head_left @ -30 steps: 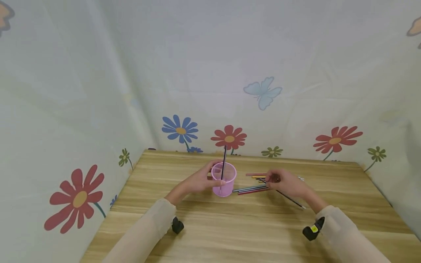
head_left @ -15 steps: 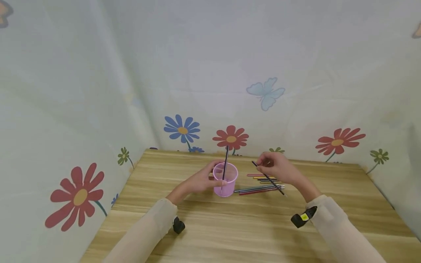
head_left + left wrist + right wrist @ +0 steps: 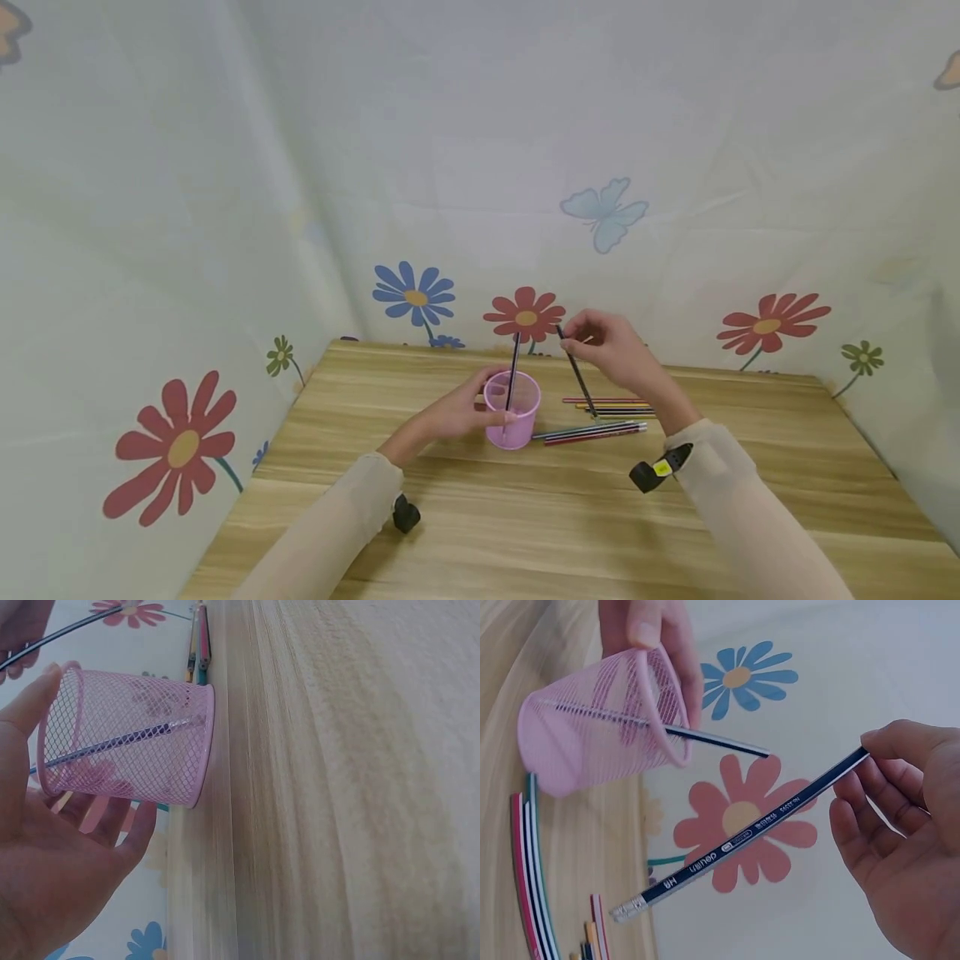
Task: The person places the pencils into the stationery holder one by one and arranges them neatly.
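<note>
A pink mesh pencil cup (image 3: 517, 433) stands upright on the wooden table, one dark striped pencil (image 3: 513, 371) leaning inside it. My left hand (image 3: 453, 411) grips the cup, its thumb at the rim and fingers round the far side, as the left wrist view shows. To the right of the cup, my right hand (image 3: 611, 350) pinches a dark blue pencil (image 3: 757, 825) near one end between thumb and fingers. That pencil hangs tilted above the table, its silver ferrule end (image 3: 628, 908) lowest. White lettering runs along its side.
Several pencils lie on the table right of the cup: a nearer group (image 3: 592, 433) with red and teal ones, and a farther group (image 3: 611, 407) with red, yellow and dark ones. A flower-printed curtain (image 3: 465, 208) rises behind the table's back edge.
My right hand has lifted the dark pencil off the table area by the others and carried it up and left towards the cup, turning it steeper. The left hand and cup have stayed put.
</note>
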Motion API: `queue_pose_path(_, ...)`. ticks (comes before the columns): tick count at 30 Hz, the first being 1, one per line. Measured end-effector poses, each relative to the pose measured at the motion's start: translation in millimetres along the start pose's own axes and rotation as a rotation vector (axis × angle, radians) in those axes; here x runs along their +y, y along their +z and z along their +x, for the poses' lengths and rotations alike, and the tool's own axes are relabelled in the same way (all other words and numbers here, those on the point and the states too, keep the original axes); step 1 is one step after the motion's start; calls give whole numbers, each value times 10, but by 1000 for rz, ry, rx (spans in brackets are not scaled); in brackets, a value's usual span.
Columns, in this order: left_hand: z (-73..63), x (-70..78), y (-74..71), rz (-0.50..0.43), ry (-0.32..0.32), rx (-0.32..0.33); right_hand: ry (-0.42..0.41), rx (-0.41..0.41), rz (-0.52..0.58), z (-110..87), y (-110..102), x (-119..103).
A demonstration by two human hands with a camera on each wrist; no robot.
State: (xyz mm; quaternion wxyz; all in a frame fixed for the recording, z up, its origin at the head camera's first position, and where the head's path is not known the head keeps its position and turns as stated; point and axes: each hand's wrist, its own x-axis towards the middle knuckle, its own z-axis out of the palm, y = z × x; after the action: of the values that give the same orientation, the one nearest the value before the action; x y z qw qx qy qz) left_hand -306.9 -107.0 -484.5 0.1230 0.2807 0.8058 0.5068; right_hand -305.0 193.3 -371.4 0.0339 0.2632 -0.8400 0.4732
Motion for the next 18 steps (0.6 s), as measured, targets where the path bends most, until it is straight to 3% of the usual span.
queue_pose_path(7,9,-34,-20,7,2,-14,2,43,53,125,46,-158)
queue_pose_path(18,36,-56,-33,24,0,-30,-22,186,264,271,141,-268)
